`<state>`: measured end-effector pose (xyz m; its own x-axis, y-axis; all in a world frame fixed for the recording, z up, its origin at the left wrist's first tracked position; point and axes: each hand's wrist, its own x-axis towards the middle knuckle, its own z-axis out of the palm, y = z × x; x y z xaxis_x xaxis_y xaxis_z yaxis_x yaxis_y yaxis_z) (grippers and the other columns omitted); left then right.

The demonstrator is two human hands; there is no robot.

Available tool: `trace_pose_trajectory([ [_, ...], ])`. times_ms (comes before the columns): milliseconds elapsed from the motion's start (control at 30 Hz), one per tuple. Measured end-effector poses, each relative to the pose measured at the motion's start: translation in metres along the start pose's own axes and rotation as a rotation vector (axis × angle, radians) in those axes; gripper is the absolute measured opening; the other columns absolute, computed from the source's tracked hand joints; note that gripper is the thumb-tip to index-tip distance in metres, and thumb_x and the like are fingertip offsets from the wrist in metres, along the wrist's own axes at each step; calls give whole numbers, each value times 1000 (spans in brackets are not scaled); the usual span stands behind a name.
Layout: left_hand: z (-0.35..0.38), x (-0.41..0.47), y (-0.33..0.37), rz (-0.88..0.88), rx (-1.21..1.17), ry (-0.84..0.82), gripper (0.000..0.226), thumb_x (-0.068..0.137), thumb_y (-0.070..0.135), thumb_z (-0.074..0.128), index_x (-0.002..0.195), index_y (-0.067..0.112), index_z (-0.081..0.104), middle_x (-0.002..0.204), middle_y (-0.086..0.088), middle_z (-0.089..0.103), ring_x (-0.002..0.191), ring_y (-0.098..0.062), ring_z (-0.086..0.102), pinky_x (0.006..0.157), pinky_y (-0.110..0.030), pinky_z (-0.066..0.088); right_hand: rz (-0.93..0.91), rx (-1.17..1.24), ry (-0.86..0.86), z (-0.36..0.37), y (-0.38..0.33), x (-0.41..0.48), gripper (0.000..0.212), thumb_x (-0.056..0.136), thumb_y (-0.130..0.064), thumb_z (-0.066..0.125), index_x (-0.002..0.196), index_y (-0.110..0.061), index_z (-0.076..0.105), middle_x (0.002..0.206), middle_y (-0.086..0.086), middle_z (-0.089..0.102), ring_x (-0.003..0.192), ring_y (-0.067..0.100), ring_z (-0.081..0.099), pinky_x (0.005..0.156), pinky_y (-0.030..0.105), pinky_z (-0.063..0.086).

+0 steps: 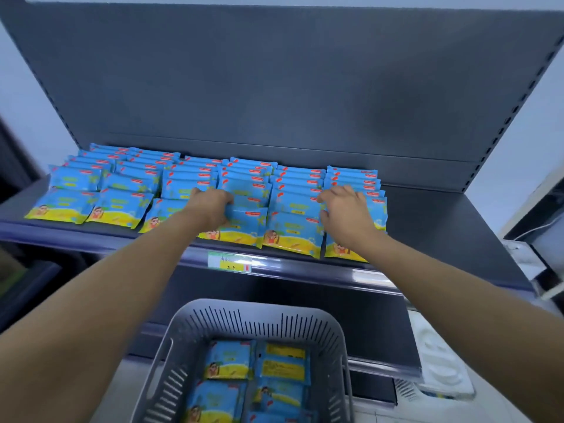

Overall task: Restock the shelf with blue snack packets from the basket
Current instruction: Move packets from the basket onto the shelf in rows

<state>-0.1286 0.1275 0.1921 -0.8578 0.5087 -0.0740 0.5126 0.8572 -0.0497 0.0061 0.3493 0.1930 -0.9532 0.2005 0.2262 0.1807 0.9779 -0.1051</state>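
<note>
Blue packet (248,216) is gripped by left hand (212,206) at front of shelf (442,221), right hand (346,216) is rested open on neighbouring stack (354,178); packet should be laid flush, evenly overlapped; more are left in basket (171,346).

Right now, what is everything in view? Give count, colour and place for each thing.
shelf: one, dark grey, across the middle, with a tall back panel.
shelf packets: too many to count, blue with yellow bottoms, in six overlapping rows on the shelf's left and centre.
price tag: one, green, white and yellow, on the shelf's front edge.
basket: one, grey, slotted, bottom centre.
basket packets: at least five, blue and yellow, inside the basket.
white object: one, lower right; unclear what it is.
left hand: grips a front packet in the fourth row from the left.
right hand: rests on the rightmost row.
</note>
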Motion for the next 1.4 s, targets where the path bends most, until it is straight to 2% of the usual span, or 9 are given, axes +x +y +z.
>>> trace_pose_trajectory([
  [200,23,16,3,7,35,68,37,89,24,61,123,13,51,119,-8,60,110,-28,55,102,-37,27,-41,-13,-31,3,-10,-2,33,94,-16,45,126,-16,52,130,5,52,123,25,40,100,37,28],
  [400,37,36,7,2,-2,174,50,89,23,60,133,8,42,134,-12,48,128,-30,40,113,-42,18,-30,-3,-42,11,-22,-7,35,95,-20,45,130,-17,50,131,3,51,124,24,39,101,36,26],
  [667,41,13,0,25,-40,287,64,88,29,62,138,4,32,138,-14,39,128,-32,35,109,-40,24,-76,-16,33,18,-41,-18,42,93,-25,53,133,-13,46,132,6,49,125,26,40,100,36,27],
  [833,30,-21,2,121,-133,436,55,88,26,63,133,3,42,130,-15,46,122,-33,41,104,-39,26,-125,2,108,23,-57,-26,41,89,-20,60,126,-7,52,125,11,54,118,33,47,96,41,34],
  [967,34,-55,4,249,-197,630,49,74,17,75,116,-1,57,111,-19,58,104,-37,55,92,-39,33,-151,33,150,30,-69,-44,39,88,-20,62,123,-5,56,122,14,57,114,34,51,93,44,38],
  [1033,50,-75,6,299,-227,649,47,69,15,77,110,0,60,103,-18,61,97,-37,59,87,-35,30,-172,46,132,41,-75,-59,37,86,-17,63,121,-5,57,119,14,59,111,35,54,90,43,40],
  [1133,86,-106,10,361,-230,535,42,71,18,75,109,4,62,104,-13,62,99,-34,59,87,-33,27,-221,72,60,67,-82,-86,38,86,-16,63,122,-6,56,120,13,59,111,35,55,89,43,42],
  [1267,144,-137,9,383,-230,99,41,88,26,62,125,13,52,124,-5,52,120,-24,46,102,-32,24,-236,21,-258,117,-89,-126,42,96,-24,48,136,-12,44,136,8,47,125,28,42,100,38,31],
  [1400,195,-150,2,317,-206,-128,40,89,26,59,126,15,51,127,-5,50,123,-25,44,101,-34,27,-238,-23,-471,172,-85,-157,37,95,-24,47,130,-11,45,133,10,47,124,28,41,100,36,32],
])
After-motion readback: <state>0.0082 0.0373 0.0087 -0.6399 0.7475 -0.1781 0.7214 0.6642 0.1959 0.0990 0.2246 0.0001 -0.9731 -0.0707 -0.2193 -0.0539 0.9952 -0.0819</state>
